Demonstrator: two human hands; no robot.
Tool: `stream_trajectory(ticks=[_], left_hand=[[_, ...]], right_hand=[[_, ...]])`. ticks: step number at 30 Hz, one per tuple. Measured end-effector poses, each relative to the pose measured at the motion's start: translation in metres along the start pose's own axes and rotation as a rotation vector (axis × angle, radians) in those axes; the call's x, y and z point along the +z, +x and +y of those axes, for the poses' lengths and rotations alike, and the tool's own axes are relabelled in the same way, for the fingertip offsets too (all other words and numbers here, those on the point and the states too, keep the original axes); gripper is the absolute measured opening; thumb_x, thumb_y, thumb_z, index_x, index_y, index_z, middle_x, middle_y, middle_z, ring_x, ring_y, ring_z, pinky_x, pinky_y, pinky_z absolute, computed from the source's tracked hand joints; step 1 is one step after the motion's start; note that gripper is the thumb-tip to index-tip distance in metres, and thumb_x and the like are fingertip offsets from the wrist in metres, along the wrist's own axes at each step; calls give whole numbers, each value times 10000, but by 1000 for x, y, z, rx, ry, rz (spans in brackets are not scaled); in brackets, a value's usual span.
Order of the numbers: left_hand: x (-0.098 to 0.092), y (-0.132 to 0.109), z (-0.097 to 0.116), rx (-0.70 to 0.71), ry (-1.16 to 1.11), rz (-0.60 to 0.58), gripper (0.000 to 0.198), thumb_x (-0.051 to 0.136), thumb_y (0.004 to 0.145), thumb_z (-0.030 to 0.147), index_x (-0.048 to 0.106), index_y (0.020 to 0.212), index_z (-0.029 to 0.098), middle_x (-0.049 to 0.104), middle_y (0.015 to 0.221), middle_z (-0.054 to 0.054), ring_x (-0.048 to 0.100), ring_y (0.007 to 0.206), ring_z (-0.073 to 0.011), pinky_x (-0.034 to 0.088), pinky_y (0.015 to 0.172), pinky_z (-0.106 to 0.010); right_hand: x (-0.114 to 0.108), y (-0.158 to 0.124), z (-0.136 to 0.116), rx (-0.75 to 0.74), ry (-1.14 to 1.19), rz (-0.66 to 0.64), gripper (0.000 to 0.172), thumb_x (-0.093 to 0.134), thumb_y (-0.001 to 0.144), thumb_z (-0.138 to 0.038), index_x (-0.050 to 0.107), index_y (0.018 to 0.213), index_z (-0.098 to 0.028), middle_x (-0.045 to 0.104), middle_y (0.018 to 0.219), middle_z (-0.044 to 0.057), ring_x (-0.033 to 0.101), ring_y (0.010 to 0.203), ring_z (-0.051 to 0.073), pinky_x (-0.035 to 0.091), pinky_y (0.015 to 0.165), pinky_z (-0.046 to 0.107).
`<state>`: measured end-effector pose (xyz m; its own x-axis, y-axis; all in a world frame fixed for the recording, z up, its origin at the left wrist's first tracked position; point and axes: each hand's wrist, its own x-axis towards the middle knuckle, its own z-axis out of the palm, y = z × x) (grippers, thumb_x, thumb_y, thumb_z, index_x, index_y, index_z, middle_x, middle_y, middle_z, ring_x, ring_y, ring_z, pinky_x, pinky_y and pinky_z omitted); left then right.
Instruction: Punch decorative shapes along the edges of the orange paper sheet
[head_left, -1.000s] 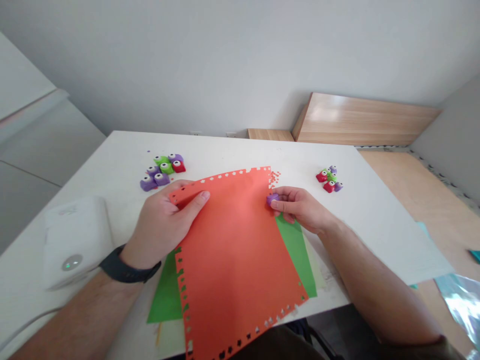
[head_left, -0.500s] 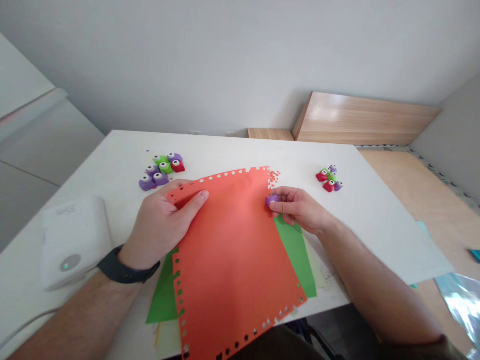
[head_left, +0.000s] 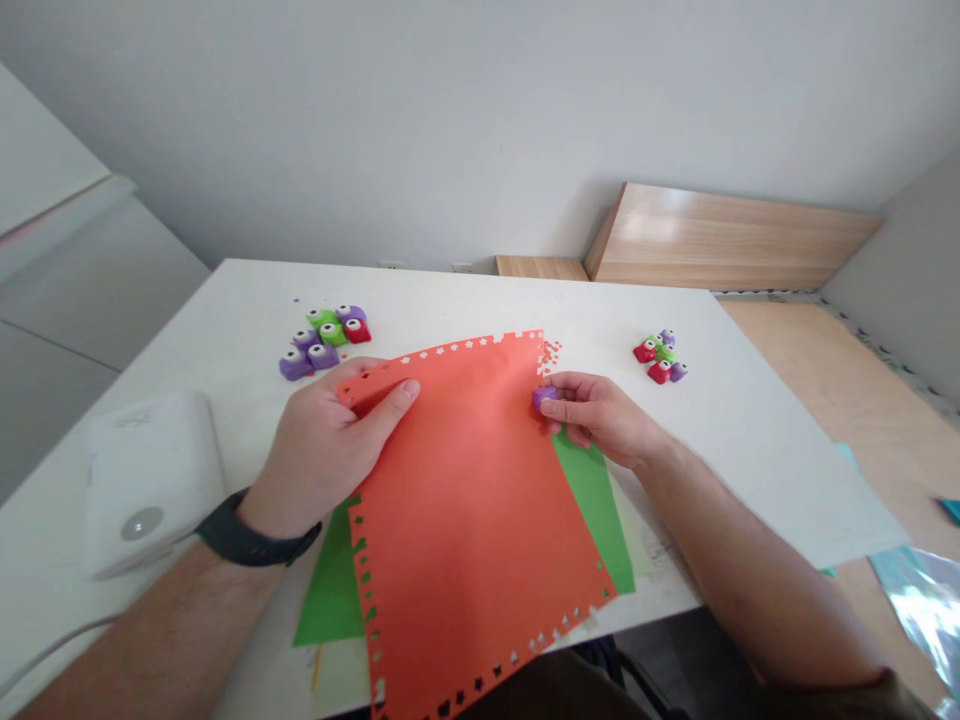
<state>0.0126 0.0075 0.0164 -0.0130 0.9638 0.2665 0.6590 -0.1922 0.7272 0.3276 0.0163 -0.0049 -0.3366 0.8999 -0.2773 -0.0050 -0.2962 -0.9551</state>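
My left hand (head_left: 330, 425) grips the upper left of an orange sheet of paper (head_left: 472, 500), thumb on top and fingers behind. Small shaped holes run along several of the sheet's edges. At the upper right edge, my right hand (head_left: 592, 412) pinches a small purple paper punch (head_left: 544, 399) against the paper. Part of that punch is hidden by my thumb and fingers. Under the orange sheet lies green paper (head_left: 592, 490), showing at both sides. Small orange cut-outs (head_left: 553, 352) are scattered just beyond my right hand.
Purple, green and red punches (head_left: 324, 340) cluster at the back left of the white table (head_left: 450, 300). Another cluster of punches (head_left: 661, 357) sits at the right. A white device (head_left: 154, 480) with a cable stands at the left. A wooden panel (head_left: 735, 235) is behind the table.
The orange sheet's lower part has shifted slightly right. Both hands stay nearly in place, with the purple punch still at the right edge.
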Motion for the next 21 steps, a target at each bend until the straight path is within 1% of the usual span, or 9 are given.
stream_trajectory(ticks=[5,10,17,21], left_hand=[[0,0,-1,18,11,0,188,691,910,415,741,980,248,782,1039,9,731,961,-241,588,909,-364],[-1,-1,1,14,17,-18,191,674,919,418,740,995,255,786,1067,9,732,988,-243,585,910,-352],[-2,0,2,-1,14,-23,226,669,909,463,729,981,258,781,1014,6,718,934,-234,568,897,-331],[-1,-1,2,2,21,-11,230,663,909,462,727,974,252,780,1031,2,714,956,-236,570,887,-324]], right_hand=[[1,1,1,5,-3,9,385,886,797,-405,716,1021,-142,690,724,14,518,519,75,287,375,192],[2,1,0,8,0,19,371,897,779,-392,721,994,-146,680,724,6,518,513,74,295,374,195],[3,0,-3,2,-5,29,360,898,771,-390,727,977,-148,678,728,8,531,524,79,290,381,202],[3,0,-2,-11,-14,25,362,896,775,-386,727,992,-150,675,723,8,540,539,86,303,389,199]])
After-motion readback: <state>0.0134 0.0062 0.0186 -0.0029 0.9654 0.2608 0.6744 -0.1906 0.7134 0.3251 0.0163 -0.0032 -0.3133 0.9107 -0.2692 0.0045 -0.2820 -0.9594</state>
